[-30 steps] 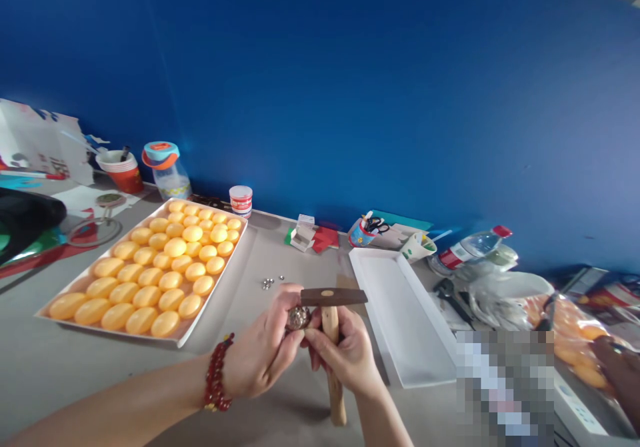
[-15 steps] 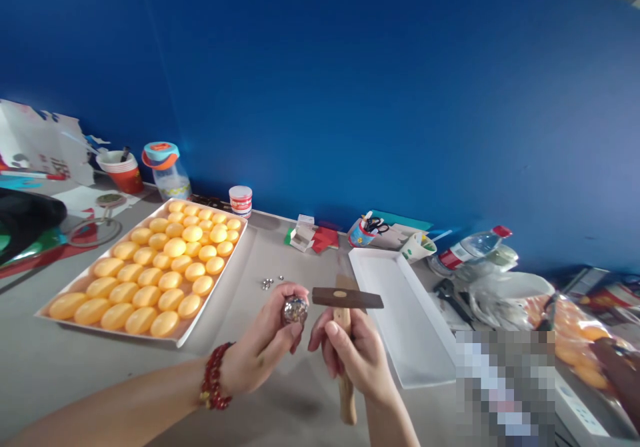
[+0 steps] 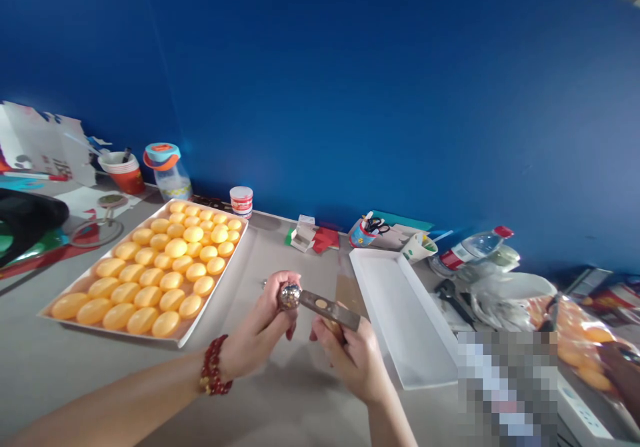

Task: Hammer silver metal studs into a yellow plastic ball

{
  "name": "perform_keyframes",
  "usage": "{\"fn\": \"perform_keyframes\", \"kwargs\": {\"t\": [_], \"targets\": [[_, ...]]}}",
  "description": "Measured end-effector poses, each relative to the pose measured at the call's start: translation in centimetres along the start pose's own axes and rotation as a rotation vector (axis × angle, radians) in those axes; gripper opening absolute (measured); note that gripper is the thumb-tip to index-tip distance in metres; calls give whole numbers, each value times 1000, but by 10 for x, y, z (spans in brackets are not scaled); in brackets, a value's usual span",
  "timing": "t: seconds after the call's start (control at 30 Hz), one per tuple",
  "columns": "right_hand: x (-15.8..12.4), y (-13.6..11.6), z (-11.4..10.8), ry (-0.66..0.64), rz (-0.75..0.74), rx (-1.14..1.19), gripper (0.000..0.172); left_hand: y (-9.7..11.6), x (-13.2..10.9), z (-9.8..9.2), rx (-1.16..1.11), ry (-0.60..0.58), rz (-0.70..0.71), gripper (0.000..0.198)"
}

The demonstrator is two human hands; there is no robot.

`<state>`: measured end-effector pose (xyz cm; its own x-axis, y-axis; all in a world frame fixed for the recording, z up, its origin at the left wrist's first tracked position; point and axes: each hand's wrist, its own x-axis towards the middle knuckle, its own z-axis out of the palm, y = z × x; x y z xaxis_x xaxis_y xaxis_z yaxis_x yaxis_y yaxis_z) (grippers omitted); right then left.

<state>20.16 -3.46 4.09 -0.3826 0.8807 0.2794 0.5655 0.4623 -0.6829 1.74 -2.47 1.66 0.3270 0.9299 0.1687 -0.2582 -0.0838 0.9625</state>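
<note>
My left hand (image 3: 263, 324), with red beads at the wrist, is closed round a shiny silver ball (image 3: 289, 296). Fingers of my right hand (image 3: 353, 354) wrap the wooden handle of a hammer (image 3: 327, 308), most of which is hidden behind the head and fingers. The narrow end of the hammer's head meets or nearly meets the right side of the ball; whether they touch is hard to tell. Behind my left hand a small silver piece (image 3: 265, 284) shows on the grey table (image 3: 240, 394).
A tray of orange balls (image 3: 183, 340) is at the left, a long white tray (image 3: 400, 314) at the right. Further back are a small open box (image 3: 303, 237), a pen cup (image 3: 361, 234), a white-lidded jar (image 3: 241, 202) and a bottle (image 3: 470, 250).
The hammer has turned from level to slanting down to the right, and its head has come to the ball. My left hand has shifted slightly up and left, covering most small silver pieces.
</note>
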Motion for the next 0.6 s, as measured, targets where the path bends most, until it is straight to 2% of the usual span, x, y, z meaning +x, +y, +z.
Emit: {"fn": "perform_keyframes", "kwargs": {"t": [0.13, 0.6], "targets": [[2, -3, 3, -77, -31, -141, 23, -1, 2, 1, 36, 26, -29, 27], [2, 1, 4, -38, 29, -112, 26, -6, 3, -3, 145, 10, -23, 22]]}}
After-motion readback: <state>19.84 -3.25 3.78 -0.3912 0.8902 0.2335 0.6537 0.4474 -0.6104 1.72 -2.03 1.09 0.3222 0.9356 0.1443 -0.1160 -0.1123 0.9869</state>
